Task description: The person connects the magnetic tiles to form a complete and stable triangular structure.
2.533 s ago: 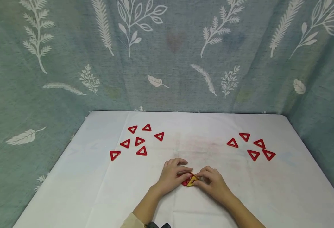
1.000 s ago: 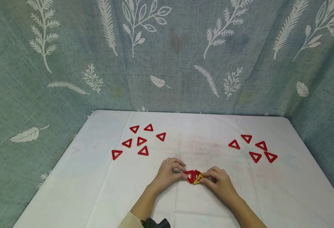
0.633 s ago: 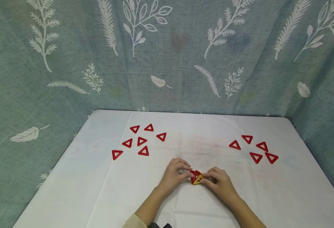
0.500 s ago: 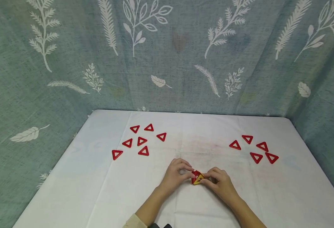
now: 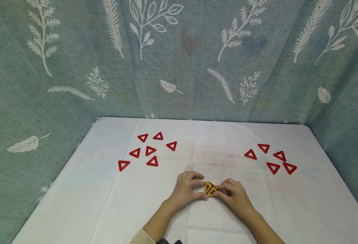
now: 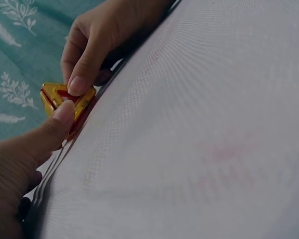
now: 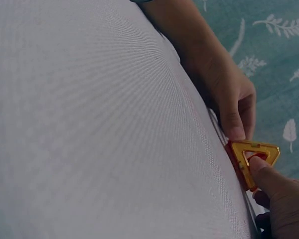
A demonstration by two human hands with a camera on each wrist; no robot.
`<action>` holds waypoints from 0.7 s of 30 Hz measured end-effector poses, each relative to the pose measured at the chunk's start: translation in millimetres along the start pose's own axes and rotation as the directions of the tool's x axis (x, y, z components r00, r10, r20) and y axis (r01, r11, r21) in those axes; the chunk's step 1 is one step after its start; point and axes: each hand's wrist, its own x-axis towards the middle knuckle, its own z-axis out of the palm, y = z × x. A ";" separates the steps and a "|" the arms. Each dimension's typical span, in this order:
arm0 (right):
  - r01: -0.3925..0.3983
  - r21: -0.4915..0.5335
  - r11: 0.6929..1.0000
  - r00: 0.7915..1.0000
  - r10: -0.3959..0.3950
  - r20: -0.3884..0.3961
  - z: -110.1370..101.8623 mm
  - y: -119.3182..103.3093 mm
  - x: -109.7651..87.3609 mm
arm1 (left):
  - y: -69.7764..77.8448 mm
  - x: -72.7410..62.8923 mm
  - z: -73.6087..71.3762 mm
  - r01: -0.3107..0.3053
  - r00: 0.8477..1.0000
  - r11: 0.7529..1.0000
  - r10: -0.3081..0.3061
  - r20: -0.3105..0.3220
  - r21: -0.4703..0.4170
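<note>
Several triangular magnetic tiles stand joined as a small peaked shape (image 5: 210,189) near the front middle of the white table. Yellow faces show on top in the head view, with red tiles below or behind them. From the left, my left hand (image 5: 188,188) holds the joined tiles, thumb at the near corner and index finger at the far one. My right hand (image 5: 234,195) pinches their right side between thumb and fingers. The left wrist view shows both thumbs close together on a yellow triangular tile (image 6: 83,107); red edges show beneath it. Most other fingertips are hidden.
Loose red triangular tiles lie flat in two groups: several at the back left (image 5: 150,150) and several at the right (image 5: 273,167). A white cloth (image 5: 105,210) covers the table. Behind it hangs a green leaf-patterned curtain (image 5: 179,67).
A red tile lying flat at the left has been raised against the red-and-yellow piece. Two yellow faces now show where red showed before. My left hand moved right with it, then spread its thumb and index finger.
</note>
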 end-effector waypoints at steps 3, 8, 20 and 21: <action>-0.001 -0.001 1.000 1.000 0.001 -0.004 0.3 -0.6 0.4 | 2.2 1.4 -0.2 0.047 0.999 0.998 -0.046 0.029 -0.047; 0.019 -0.002 1.000 1.000 -0.019 -0.019 2.0 -0.6 0.5 | 8.7 3.8 -0.4 0.187 0.981 0.967 -0.176 0.082 -0.170; -0.008 -0.074 0.997 1.000 0.006 -0.022 0.7 0.0 0.2 | 15.0 0.9 7.1 0.241 0.964 0.961 -0.254 -0.084 -0.137; -0.012 -0.085 0.996 1.000 0.010 -0.030 0.5 0.0 0.2 | 14.7 1.2 8.5 0.237 0.964 0.964 -0.248 -0.090 -0.125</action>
